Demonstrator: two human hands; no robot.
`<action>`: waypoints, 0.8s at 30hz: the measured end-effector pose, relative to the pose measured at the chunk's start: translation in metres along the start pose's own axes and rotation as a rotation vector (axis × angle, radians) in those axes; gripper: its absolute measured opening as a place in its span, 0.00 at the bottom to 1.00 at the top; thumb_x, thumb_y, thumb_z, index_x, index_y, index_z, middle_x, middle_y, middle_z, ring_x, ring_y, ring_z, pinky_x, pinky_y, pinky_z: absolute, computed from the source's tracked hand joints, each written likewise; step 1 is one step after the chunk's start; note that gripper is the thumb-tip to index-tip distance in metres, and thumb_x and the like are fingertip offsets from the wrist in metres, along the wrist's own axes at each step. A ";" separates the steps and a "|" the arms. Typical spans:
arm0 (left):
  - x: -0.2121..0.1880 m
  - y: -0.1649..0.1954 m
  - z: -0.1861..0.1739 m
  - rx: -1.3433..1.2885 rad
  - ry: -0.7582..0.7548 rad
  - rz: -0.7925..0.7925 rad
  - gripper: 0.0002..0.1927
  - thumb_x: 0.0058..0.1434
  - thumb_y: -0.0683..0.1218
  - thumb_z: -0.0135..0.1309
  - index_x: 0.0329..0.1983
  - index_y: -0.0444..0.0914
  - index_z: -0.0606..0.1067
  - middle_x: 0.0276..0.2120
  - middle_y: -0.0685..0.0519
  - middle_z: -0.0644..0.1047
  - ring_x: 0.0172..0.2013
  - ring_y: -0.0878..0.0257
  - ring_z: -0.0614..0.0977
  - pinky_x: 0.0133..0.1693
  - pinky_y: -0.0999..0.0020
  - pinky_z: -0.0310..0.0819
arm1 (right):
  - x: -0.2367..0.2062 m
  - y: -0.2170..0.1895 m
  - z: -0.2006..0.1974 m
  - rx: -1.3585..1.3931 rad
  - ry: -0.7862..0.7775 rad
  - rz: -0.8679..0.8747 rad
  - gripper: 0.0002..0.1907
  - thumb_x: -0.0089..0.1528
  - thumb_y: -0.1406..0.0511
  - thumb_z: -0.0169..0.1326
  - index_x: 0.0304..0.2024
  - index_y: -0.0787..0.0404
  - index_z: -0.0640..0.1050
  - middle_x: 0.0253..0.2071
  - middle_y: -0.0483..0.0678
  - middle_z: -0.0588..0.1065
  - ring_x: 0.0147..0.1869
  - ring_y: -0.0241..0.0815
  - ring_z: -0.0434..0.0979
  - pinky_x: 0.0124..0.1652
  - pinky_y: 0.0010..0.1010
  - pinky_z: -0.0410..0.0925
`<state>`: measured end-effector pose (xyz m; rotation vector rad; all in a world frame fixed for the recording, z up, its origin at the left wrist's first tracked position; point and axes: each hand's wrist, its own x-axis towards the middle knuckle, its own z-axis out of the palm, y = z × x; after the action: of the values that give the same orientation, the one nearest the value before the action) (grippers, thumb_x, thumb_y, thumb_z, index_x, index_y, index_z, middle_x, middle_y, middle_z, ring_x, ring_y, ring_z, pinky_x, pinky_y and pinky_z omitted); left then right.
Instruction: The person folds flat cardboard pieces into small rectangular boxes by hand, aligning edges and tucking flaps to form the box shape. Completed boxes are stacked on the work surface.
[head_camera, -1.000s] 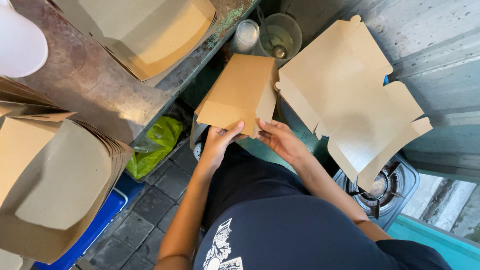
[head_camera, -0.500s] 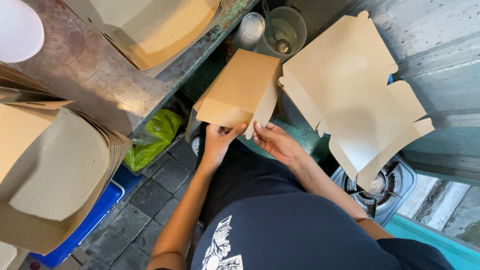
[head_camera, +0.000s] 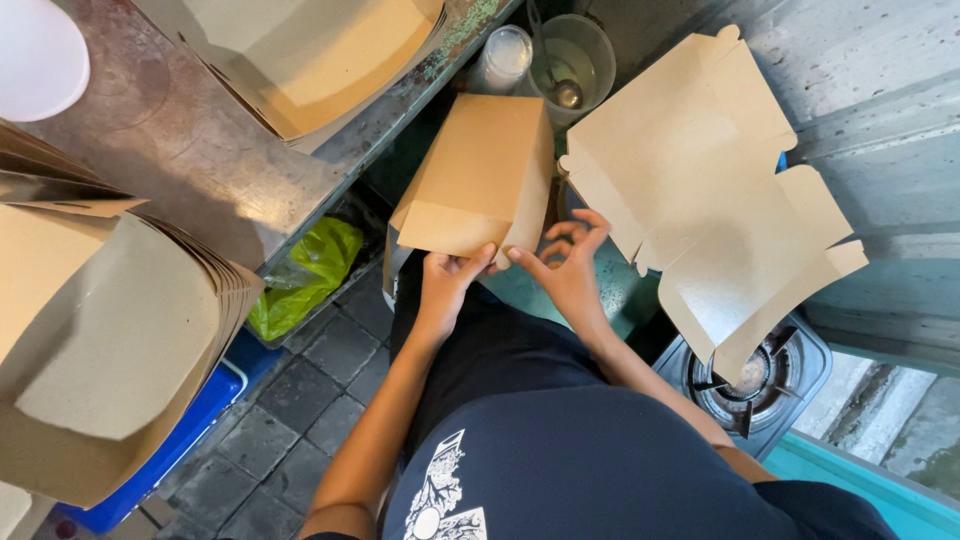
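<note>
Pinching brown box (head_camera: 480, 180), left hand (head_camera: 447, 277), right hand (head_camera: 566, 265).

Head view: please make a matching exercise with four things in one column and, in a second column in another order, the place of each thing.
Things:
1. folded brown box
2. flat unfolded carton
3. green plastic bag
4. gas burner

Places:
A. on the floor under the metal counter
B. pinched at its near edge by the left hand and the right hand
C. low at the right, partly under a carton flap
D. spread open to the right of both hands

Pairs: 1-B, 2-D, 3-A, 4-C
</note>
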<state>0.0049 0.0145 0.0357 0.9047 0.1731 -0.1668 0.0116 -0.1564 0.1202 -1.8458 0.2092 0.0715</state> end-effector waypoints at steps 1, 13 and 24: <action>-0.001 0.002 0.000 0.002 -0.024 0.014 0.14 0.66 0.39 0.62 0.51 0.27 0.75 0.43 0.45 0.81 0.40 0.61 0.84 0.44 0.65 0.81 | -0.003 -0.007 -0.001 -0.091 0.068 -0.126 0.45 0.57 0.62 0.71 0.62 0.65 0.54 0.53 0.53 0.65 0.40 0.38 0.74 0.36 0.30 0.71; 0.000 0.034 -0.001 -0.043 0.145 0.021 0.21 0.70 0.51 0.49 0.61 0.39 0.60 0.50 0.47 0.78 0.43 0.58 0.85 0.39 0.64 0.85 | 0.035 -0.070 -0.034 -0.430 -0.670 -0.480 0.06 0.61 0.68 0.63 0.39 0.59 0.80 0.57 0.49 0.67 0.53 0.43 0.76 0.50 0.34 0.71; 0.005 0.028 -0.025 -0.030 0.238 0.034 0.18 0.68 0.46 0.59 0.59 0.38 0.74 0.49 0.54 0.81 0.45 0.68 0.82 0.45 0.71 0.77 | 0.033 -0.054 -0.027 -0.292 -0.687 -0.443 0.06 0.59 0.69 0.64 0.36 0.61 0.79 0.58 0.49 0.68 0.54 0.41 0.75 0.53 0.33 0.70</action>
<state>0.0137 0.0511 0.0409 0.8954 0.3800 -0.0247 0.0519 -0.1712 0.1740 -2.0009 -0.7180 0.4345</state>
